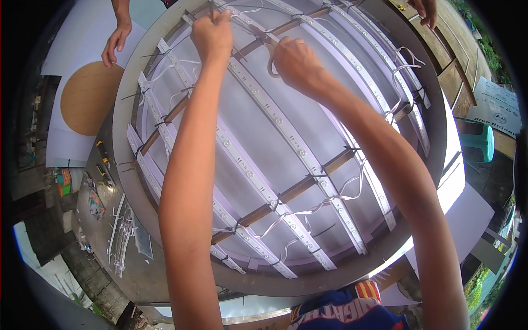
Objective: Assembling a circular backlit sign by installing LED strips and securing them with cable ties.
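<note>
The round frame (124,110) lies on the desk (143,275), probably flat to keep its inside reachable. Light strips (290,137) cross brown bars (257,214), seemingly tied for even spacing. Near the far rim, the right hand's (297,60) grip is closed round apparent scissors (272,41); the left hand's (213,36) pinches something thin and dark (212,7).

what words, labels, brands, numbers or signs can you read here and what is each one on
Pale blue sheet at the right: dark printed lettering and a round emblem; I won't copy the wording.
Blue garment at the lower edge: large pale lettering, partly cut off; not copied either.
White light strips in the round frame: tiny dark marks, too small to read.
</note>
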A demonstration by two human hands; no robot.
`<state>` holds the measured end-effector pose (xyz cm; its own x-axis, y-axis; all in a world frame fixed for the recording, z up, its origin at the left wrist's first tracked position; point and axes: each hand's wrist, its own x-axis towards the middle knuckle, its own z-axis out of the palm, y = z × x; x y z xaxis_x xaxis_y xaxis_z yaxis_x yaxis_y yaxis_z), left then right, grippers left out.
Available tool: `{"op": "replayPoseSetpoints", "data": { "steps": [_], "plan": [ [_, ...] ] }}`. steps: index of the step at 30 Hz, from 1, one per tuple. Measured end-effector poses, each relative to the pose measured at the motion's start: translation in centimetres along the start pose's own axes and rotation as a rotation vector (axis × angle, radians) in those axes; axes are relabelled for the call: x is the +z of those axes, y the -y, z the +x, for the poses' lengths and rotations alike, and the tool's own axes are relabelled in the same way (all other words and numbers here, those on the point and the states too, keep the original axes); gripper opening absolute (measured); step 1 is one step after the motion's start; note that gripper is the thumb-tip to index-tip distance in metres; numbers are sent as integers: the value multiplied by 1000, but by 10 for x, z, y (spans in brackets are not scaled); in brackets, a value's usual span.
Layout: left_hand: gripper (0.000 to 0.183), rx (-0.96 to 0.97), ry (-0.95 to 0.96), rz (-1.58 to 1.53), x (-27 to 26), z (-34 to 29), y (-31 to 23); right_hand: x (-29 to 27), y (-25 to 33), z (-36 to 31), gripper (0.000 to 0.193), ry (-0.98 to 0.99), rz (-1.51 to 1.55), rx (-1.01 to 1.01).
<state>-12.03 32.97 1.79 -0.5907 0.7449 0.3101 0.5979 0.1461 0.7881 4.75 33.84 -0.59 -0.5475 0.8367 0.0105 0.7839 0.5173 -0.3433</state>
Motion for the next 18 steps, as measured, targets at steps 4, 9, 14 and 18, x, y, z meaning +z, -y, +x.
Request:
{"op": "replayPoseSetpoints", "data": {
  "steps": [4, 9, 14, 18],
  "plan": [
    [21, -15, -199, -227, -12, 25, 9, -16, 10, -24, 25, -38, 62, -36],
    [13, -464, 189, -750, 1, 9, -20, -43, -35, -42, 43, -10, 56, 102],
    [37, -574, 188, -641, 35, 12, -28, -52, -58, -28, 67, 30, -140, 154],
    [30, -474, 115, -519, 60, 29, -12, -45, -57, -15, 69, 69, -180, 189]
  ]
}}
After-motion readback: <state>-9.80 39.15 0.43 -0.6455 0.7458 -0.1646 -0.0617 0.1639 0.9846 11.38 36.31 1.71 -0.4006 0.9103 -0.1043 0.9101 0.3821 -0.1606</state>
